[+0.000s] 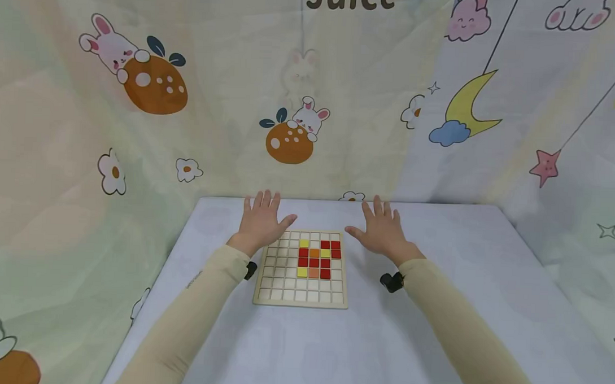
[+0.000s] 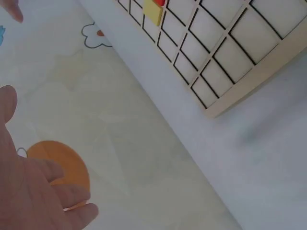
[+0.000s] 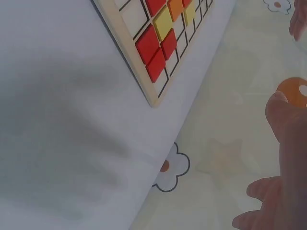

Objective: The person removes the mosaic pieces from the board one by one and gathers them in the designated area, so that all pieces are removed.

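A wooden grid board (image 1: 283, 294) lies on the white table, with red, yellow and orange square tiles set in several of its cells. Red tiles (image 3: 147, 44) cluster near one corner in the right wrist view, beside a yellow tile (image 3: 163, 23). My left hand (image 1: 260, 223) is held out with fingers spread, overlapping the board's far left corner in the head view. To the right of the board, my right hand (image 1: 384, 231) is spread the same way, apart from the board. Neither hand holds anything.
The white-covered table (image 1: 302, 350) ends at a hanging cloth (image 1: 228, 127) printed with rabbits, oranges, flowers and a moon. The cloth also drapes along both sides. A dark wrist device (image 1: 392, 282) shows at the right sleeve, another (image 1: 251, 270) at the left.
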The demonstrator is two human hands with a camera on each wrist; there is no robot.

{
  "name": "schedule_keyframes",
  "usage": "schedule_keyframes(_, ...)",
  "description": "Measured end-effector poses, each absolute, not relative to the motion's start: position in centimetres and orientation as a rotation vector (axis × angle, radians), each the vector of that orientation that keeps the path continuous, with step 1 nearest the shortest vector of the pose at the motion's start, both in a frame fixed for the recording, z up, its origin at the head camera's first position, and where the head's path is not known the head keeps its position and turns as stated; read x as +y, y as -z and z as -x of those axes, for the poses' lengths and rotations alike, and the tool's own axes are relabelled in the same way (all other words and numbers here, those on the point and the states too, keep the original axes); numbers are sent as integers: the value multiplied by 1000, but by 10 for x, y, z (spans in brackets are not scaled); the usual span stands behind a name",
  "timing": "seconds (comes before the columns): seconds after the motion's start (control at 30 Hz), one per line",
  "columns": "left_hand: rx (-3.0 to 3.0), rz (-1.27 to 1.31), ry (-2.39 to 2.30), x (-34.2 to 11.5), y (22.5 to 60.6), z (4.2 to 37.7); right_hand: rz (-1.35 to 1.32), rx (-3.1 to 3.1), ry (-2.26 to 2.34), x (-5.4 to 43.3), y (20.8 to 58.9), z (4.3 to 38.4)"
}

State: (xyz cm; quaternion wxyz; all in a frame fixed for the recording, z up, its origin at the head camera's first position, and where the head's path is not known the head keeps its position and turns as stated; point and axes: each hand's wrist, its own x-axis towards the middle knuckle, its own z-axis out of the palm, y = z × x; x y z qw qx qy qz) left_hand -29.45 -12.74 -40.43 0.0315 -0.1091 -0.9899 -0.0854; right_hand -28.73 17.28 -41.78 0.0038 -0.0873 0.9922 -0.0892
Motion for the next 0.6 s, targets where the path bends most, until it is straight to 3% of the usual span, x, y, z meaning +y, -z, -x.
schedule_keyframes(0.3,-3045,254,291,-140,440,290,302,3093,317,160,436,274)
schedule_keyframes(0.6,-3132,222,487,-147,467,283,347,3076,634,143,462,263)
